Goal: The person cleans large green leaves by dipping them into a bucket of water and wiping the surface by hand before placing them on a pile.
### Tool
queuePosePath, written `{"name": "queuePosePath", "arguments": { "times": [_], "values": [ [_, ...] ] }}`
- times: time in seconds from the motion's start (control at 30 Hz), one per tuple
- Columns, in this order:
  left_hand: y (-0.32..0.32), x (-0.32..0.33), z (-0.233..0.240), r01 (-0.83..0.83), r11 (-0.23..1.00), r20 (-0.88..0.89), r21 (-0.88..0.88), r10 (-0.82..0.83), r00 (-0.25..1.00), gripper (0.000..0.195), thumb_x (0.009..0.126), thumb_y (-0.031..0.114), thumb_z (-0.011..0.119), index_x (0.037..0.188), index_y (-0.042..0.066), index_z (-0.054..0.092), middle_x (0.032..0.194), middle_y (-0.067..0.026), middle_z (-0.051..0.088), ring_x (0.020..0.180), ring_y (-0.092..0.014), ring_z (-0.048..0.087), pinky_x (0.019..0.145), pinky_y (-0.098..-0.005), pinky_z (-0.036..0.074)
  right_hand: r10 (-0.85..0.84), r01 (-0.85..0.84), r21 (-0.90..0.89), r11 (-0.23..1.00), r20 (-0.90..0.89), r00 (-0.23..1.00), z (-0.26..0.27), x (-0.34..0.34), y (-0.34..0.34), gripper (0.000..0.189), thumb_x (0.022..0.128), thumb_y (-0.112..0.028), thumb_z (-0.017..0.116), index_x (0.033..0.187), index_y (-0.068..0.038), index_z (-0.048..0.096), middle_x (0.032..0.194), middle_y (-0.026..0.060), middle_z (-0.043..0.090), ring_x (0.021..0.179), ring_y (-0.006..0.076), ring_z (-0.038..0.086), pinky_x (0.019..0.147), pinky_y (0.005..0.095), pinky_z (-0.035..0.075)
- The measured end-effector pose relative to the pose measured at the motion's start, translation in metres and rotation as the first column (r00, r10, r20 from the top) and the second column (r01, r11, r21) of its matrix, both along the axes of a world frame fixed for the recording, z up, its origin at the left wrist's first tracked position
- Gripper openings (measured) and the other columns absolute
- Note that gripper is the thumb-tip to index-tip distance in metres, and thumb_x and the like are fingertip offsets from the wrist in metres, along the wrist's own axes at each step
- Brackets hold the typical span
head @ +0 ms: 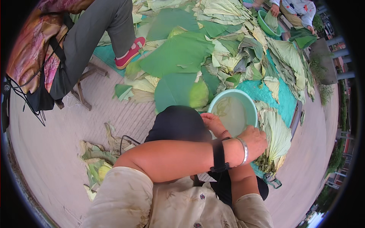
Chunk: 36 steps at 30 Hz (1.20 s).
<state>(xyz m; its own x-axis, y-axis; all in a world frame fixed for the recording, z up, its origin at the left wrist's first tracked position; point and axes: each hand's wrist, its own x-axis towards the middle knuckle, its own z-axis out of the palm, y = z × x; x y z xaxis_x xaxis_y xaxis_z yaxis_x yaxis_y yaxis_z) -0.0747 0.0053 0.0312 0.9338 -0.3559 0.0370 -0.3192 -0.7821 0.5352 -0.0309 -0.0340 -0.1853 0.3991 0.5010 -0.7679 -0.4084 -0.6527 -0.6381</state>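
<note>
My forearms cross, the left one above the right. My left hand (252, 142), with a silver bracelet, is curled at the lower right rim of a pale green plastic basin (252, 107). It is beside a stack of dried lotus leaves (273, 134); whether its fingers grip anything is hidden. Cloudy water (232, 114) fills part of the basin, with leaf scraps in it. My right hand (212, 122), with a beaded bracelet, is at the basin's left side near my dark-trousered knee (182, 122). Its fingers are partly hidden, so a hold cannot be made out.
Large green lotus leaves (179, 52) and dried ones (225, 11) cover a teal sheet (282, 99). At left, a person's leg (82, 42) is beside a wooden stool (81, 91). Another person's hand (274, 10) holds a leaf over a green basin (263, 24). Leaf scraps (97, 159) lie on concrete.
</note>
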Motion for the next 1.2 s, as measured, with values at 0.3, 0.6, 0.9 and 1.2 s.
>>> {"name": "queuePosePath", "arguments": {
  "times": [0.3, 0.6, 0.9, 1.2],
  "values": [
    [0.018, -0.008, 0.005, -0.086, 0.988, 0.156, -0.125, 0.105, 0.982, 0.014, 0.075, 0.013, 0.052, 0.086, 0.005, 0.058, 0.079, -0.0037, 0.051, 0.075, -0.017, 0.052, 0.064, -0.0301, 0.037, 0.166, -0.177, -0.023, 0.984, 0.479, 0.862, -0.112, -0.019, 0.041, 0.028, 0.078, -0.03, 0.058, 0.079, -0.002, 0.059, 0.069, 0.0022, 0.053, 0.069, 0.0165, 0.054, 0.065, 0.0334, 0.046],
    [0.031, -0.009, 0.007, -0.093, 0.988, 0.074, -0.12, 0.102, 0.992, 0.009, 0.075, 0.014, 0.053, 0.078, 0.008, 0.059, 0.074, -0.0019, 0.05, 0.072, -0.015, 0.05, 0.06, -0.0283, 0.035, -0.234, 0.235, -0.059, 0.97, 0.027, 0.972, -0.079, -0.028, 0.069, 0.025, 0.073, -0.026, 0.072, 0.065, -0.009, 0.056, 0.065, -0.0013, 0.055, 0.053, 0.0104, 0.05, 0.049, 0.025, 0.041],
    [0.02, -0.008, 0.0, -0.087, 0.978, 0.019, -0.19, 0.092, 0.996, 0.011, 0.073, 0.011, 0.054, 0.08, 0.006, 0.061, 0.077, -0.0041, 0.052, 0.076, -0.018, 0.053, 0.064, -0.0309, 0.038, -0.518, 0.526, 0.428, 0.735, -0.146, 0.843, 0.001, 0.039, 0.051, 0.005, 0.086, -0.005, 0.054, 0.089, -0.009, 0.054, 0.087, 0.0021, 0.06, 0.079, 0.0111, 0.056, 0.075, 0.0278, 0.048],
    [0.028, -0.011, -0.009, 0.005, 0.993, 0.033, -0.122, -0.001, 0.999, 0.017, 0.072, 0.016, 0.061, 0.085, 0.004, 0.061, 0.085, -0.0116, 0.058, 0.082, -0.027, 0.056, 0.071, -0.0364, 0.042, -0.706, 0.548, 0.628, 0.553, 0.003, 0.708, 0.097, 0.073, -0.028, 0.009, 0.089, -0.011, 0.051, 0.098, -0.009, 0.052, 0.091, 0.0018, 0.058, 0.085, 0.0126, 0.055, 0.076, 0.0304, 0.047]
  ]
}}
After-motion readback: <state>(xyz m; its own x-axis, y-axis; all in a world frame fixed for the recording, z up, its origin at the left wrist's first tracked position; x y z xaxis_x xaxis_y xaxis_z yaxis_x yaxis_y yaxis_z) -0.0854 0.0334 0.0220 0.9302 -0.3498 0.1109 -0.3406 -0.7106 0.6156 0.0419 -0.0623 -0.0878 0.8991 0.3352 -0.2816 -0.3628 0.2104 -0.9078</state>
